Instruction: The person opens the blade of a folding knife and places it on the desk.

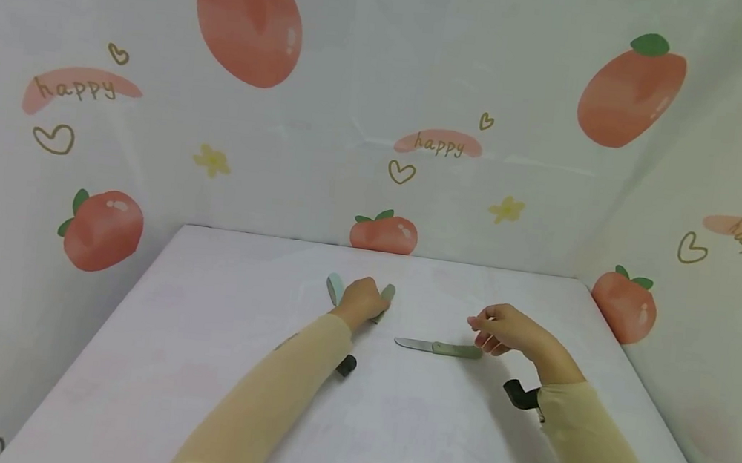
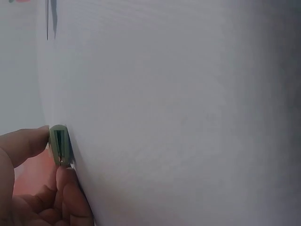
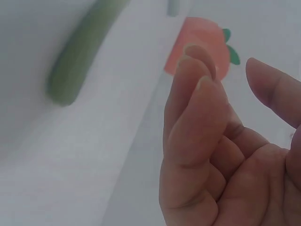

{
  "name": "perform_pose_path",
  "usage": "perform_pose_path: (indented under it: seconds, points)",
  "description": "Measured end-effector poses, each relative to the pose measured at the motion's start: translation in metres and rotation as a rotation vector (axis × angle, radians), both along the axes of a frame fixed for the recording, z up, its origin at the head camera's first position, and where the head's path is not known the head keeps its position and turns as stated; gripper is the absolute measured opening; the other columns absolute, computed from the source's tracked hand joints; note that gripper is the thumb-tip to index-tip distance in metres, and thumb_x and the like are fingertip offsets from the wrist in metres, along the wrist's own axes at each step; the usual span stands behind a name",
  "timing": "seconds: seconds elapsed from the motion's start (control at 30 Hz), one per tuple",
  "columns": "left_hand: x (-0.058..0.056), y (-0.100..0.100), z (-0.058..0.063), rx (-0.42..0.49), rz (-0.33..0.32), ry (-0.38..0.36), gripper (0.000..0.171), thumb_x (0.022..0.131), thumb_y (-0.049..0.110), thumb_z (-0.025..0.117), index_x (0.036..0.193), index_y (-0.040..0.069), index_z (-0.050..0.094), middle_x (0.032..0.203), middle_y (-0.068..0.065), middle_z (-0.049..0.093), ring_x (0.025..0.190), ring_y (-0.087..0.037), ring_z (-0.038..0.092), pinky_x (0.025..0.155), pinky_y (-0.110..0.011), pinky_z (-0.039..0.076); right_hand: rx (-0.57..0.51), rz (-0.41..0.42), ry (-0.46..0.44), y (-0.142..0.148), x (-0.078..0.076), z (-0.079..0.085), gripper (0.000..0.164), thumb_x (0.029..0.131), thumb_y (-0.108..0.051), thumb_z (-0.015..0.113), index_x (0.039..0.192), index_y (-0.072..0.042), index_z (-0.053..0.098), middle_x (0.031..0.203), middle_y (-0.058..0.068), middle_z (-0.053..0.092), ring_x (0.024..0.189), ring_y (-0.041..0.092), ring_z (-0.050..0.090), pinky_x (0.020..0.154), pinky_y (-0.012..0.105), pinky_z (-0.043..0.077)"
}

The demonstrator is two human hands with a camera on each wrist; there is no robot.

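My left hand (image 1: pixel 360 301) pinches a green slotted handle (image 1: pixel 388 293) between thumb and fingers, close over the table. In the left wrist view a narrow dark slot shows in the end of this handle (image 2: pixel 59 141); what kind of tool it is I cannot tell. Just left of that hand lies a pale green object (image 1: pixel 335 288), partly hidden by the hand. A knife (image 1: pixel 456 350) with a green handle lies flat on the table, its blade pointing left. Above the butt of its handle hovers my right hand (image 1: pixel 512 331), fingers loosely bent and holding nothing.
The white table (image 1: pixel 197 364) carries these things near its middle and far half. Behind it and at the sides hangs a white sheet (image 1: pixel 334 56) printed with red fruit, hearts and words. Black wrist mounts (image 1: pixel 519 395) stick out from the sleeves.
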State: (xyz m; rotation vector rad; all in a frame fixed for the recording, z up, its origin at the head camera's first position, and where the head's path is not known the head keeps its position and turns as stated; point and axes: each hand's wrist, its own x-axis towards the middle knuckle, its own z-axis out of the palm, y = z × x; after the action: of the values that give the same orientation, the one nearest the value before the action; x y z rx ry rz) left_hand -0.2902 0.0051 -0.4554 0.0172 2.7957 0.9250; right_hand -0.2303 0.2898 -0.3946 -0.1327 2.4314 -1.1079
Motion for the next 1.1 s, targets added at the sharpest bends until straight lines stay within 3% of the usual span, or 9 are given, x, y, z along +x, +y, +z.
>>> perform_pose_path:
  seconds: [0.2, 0.47, 0.8, 1.1]
  points:
    - [-0.001, -0.005, -0.003, 0.004, -0.037, 0.029, 0.023, 0.087, 0.021, 0.074, 0.09, 0.0, 0.066, 0.084, -0.008, 0.066, 0.08, -0.023, 0.06, 0.076, -0.036, 0.052, -0.016, 0.022, 0.02, -0.019, -0.003, 0.007, 0.039, 0.104, -0.03, 0.056, 0.113, 0.008, 0.059, 0.091, 0.014, 0.068, 0.079, 0.023, 0.064, 0.071, 0.033, 0.055]
    - [0.007, -0.01, -0.001, 0.047, -0.071, 0.066, 0.021, 0.086, 0.018, 0.078, 0.095, 0.003, 0.067, 0.091, -0.006, 0.067, 0.09, -0.024, 0.061, 0.085, -0.038, 0.05, -0.075, 0.038, 0.057, -0.041, -0.011, 0.009, 0.036, 0.103, -0.029, 0.058, 0.11, 0.006, 0.058, 0.094, 0.014, 0.068, 0.081, 0.024, 0.064, 0.073, 0.035, 0.055]
    - [0.015, -0.013, 0.0, 0.063, -0.137, 0.085, 0.017, 0.087, 0.022, 0.079, 0.089, 0.008, 0.069, 0.086, -0.002, 0.066, 0.083, -0.02, 0.058, 0.08, -0.037, 0.049, -0.133, -0.007, 0.072, -0.064, -0.022, -0.001, 0.034, 0.103, -0.025, 0.058, 0.111, 0.009, 0.059, 0.098, 0.019, 0.067, 0.08, 0.022, 0.063, 0.073, 0.033, 0.055]
    - [0.028, -0.02, -0.004, 0.128, -0.195, 0.178, 0.016, 0.089, 0.022, 0.078, 0.091, 0.009, 0.069, 0.081, 0.001, 0.065, 0.075, -0.014, 0.057, 0.071, -0.03, 0.048, -0.175, -0.019, 0.133, -0.08, -0.022, -0.015, 0.03, 0.103, -0.022, 0.058, 0.11, 0.008, 0.058, 0.096, 0.018, 0.068, 0.075, 0.019, 0.063, 0.068, 0.03, 0.055]
